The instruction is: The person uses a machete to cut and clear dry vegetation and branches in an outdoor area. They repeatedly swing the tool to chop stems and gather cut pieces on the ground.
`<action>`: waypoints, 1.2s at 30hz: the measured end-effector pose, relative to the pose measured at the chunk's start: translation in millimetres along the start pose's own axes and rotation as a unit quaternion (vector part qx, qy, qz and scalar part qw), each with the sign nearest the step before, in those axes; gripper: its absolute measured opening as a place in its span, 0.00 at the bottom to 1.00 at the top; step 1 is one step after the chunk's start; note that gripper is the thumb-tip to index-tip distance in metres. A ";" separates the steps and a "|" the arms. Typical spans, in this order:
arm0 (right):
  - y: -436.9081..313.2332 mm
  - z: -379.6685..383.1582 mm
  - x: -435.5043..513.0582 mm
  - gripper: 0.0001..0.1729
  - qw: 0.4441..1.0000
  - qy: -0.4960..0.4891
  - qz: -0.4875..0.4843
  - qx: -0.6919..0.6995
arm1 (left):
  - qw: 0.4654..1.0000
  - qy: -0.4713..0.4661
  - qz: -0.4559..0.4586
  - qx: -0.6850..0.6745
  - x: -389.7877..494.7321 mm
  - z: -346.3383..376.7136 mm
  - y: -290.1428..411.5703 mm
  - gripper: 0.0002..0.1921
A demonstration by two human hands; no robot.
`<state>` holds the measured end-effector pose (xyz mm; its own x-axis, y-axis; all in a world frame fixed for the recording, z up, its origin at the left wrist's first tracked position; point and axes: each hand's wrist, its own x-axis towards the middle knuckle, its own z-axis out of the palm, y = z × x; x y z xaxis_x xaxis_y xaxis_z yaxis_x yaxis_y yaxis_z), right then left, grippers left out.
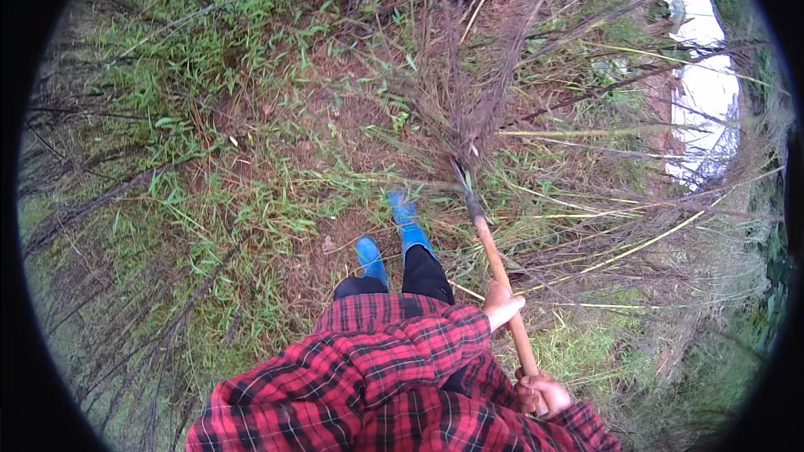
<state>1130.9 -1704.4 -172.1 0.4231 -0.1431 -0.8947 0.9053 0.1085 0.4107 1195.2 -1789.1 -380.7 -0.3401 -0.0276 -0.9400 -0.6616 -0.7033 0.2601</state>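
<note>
My left hand (502,306) is closed around the middle of a long wooden handle (493,257). Lower down, near the handle's rear end, my right hand (545,394) grips the same tool. The handle slants up and to the left to a dark metal head (472,201), whose narrow tip lies at the base of a clump of tall, dry-looking stems (471,132). Stems and grass partly hide the tip, so the head's exact shape cannot be told.
Blue rubber boots (372,257) stand on soil and short green grass (251,220), left of the tool. Long thin stems (603,213) spread out on the right, and more brushy stems (125,188) lean at the left. A bright white surface (706,88) shows beyond bare reddish soil at the upper right.
</note>
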 end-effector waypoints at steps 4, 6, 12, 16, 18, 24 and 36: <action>34.4 9.0 11.4 0.05 0.995 -0.090 0.003 0.032 | 0.987 -0.094 -0.113 0.067 -33.9 -38.7 36.9 0.12; 50.0 21.6 20.7 0.06 0.995 -0.086 -0.021 -0.036 | 0.978 -0.149 -0.138 -0.048 -18.0 -69.6 11.1 0.10; 96.0 41.9 24.3 0.19 0.960 -0.020 -0.132 -0.246 | 0.944 -0.039 -0.178 -0.275 6.5 -169.3 56.8 0.07; 106.2 99.0 69.7 0.23 0.912 -0.045 -0.180 -0.366 | 0.933 -0.012 -0.123 -0.338 -2.4 -255.1 109.8 0.08; 97.5 143.9 99.5 0.21 0.898 -0.050 -0.144 -0.413 | 0.947 0.031 -0.024 -0.320 -25.5 -303.4 169.3 0.08; 36.6 310.7 227.6 0.21 0.618 -0.006 -0.510 -0.598 | 0.905 0.105 0.382 -0.154 -130.2 -400.4 379.8 0.08; 43.2 174.4 261.4 0.18 0.776 0.134 -0.396 -0.472 | 0.966 0.197 0.165 -0.036 51.9 -258.3 127.5 0.08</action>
<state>1287.3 -1908.6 -357.6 -0.3891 -0.3366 -0.8575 0.3916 0.7822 -0.4846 1265.8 -2063.7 -453.4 -0.2331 -0.5168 -0.8238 -0.5077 -0.6578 0.5564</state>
